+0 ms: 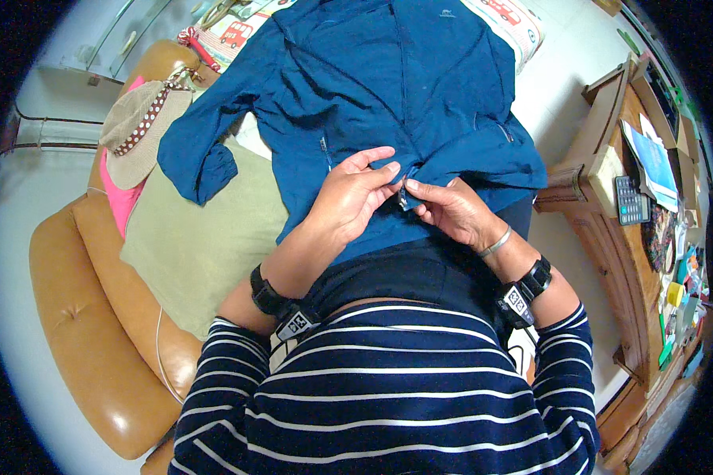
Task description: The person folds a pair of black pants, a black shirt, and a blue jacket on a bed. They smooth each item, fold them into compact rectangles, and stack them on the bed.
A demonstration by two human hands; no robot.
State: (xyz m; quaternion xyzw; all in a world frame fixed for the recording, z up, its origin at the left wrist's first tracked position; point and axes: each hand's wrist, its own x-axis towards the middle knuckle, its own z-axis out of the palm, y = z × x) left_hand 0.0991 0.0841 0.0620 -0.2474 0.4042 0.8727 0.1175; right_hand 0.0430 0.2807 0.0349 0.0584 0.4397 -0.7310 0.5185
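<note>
A blue jacket point(356, 83) lies spread over my lap and beyond, its sleeve bent at the left. Near its lower hem, both hands meet at the front zipper's end point(403, 200). My right hand point(454, 214) pinches the zipper edge between thumb and fingers, and a silver bangle is on that wrist. My left hand point(353, 193) is at the same edge from the left, thumb and fingertips close to the zipper; whether it grips the fabric is not clear. Small pocket zippers point(324, 145) show on both sides of the jacket.
A tan leather sofa point(104, 320) with a green cushion point(208, 237) and a straw sun hat point(142, 130) is at the left. On the right, a wooden cabinet point(606, 225) bears a calculator point(627, 200), papers point(653, 160) and small items. A printed cloth point(526, 32) lies beyond the jacket.
</note>
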